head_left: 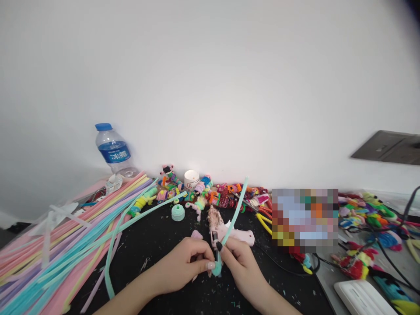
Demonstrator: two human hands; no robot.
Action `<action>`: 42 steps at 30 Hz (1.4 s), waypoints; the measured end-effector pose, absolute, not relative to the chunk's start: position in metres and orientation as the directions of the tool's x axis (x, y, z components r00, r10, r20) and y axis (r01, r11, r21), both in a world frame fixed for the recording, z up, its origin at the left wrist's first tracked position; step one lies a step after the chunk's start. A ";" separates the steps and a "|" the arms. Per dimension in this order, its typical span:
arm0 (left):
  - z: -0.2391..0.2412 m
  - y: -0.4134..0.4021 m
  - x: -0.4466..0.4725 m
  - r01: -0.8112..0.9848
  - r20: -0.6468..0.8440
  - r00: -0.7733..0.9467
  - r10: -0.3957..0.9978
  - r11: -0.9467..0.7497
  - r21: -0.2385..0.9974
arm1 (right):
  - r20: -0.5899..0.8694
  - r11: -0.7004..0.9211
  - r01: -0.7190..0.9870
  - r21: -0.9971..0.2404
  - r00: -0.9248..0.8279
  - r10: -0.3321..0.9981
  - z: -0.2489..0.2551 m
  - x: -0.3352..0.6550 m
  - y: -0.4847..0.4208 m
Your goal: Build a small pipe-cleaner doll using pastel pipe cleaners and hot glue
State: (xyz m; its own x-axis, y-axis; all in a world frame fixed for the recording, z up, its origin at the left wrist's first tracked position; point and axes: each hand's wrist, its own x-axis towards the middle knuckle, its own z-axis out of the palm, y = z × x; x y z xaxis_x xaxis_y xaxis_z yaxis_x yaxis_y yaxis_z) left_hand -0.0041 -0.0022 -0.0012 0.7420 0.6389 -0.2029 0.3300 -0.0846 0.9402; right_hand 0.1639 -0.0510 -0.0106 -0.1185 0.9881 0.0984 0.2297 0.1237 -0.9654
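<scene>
A mint-green pipe cleaner (pixel 239 205) runs between my two hands, its long free end slanting up to the right and its lower end curled into a small coil (pixel 216 268). My left hand (pixel 185 262) pinches that coil between thumb and fingertips. Closed around the strip just above it is my right hand (pixel 241 264), with dark nails. Right behind my hands lies a pale pink hot glue gun (pixel 244 236) with a brown-stained nozzle. A wound mint-green piece (pixel 178 213) rests farther back, and a small lilac piece (pixel 197 235) sits beyond my left hand.
Loose pastel pipe cleaners (pixel 82 236) spread across the left side. A water bottle (pixel 114 148) leans by the wall, near a white paper cup (pixel 191 178) and several colourful pipe-cleaner figures (pixel 170 192). To the right are a black cable (pixel 292 270), a white device (pixel 362 297) and a blurred patch.
</scene>
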 end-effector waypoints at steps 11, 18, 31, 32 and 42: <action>-0.003 -0.003 -0.004 0.329 -0.205 0.737 0.644 -0.077 0.941 | 0.107 0.132 0.234 -0.963 -0.117 0.987 -0.013 0.165 -0.049; 0.000 -0.003 -0.003 0.331 -0.206 0.737 0.644 -0.079 0.940 | 0.095 0.119 0.253 -0.960 -0.105 0.990 -0.016 0.165 -0.049; -0.001 -0.003 -0.003 0.337 -0.215 0.725 0.654 -0.065 0.939 | 0.094 0.122 0.270 -0.955 -0.114 0.989 -0.014 0.166 -0.050; -0.001 -0.003 -0.003 0.338 -0.218 0.727 0.651 -0.063 0.939 | 0.094 0.122 0.270 -0.955 -0.113 0.989 -0.014 0.165 -0.050; 0.001 -0.003 -0.004 0.317 -0.205 0.747 0.632 -0.069 0.946 | 0.099 0.133 0.315 -0.940 -0.122 0.988 -0.017 0.165 -0.050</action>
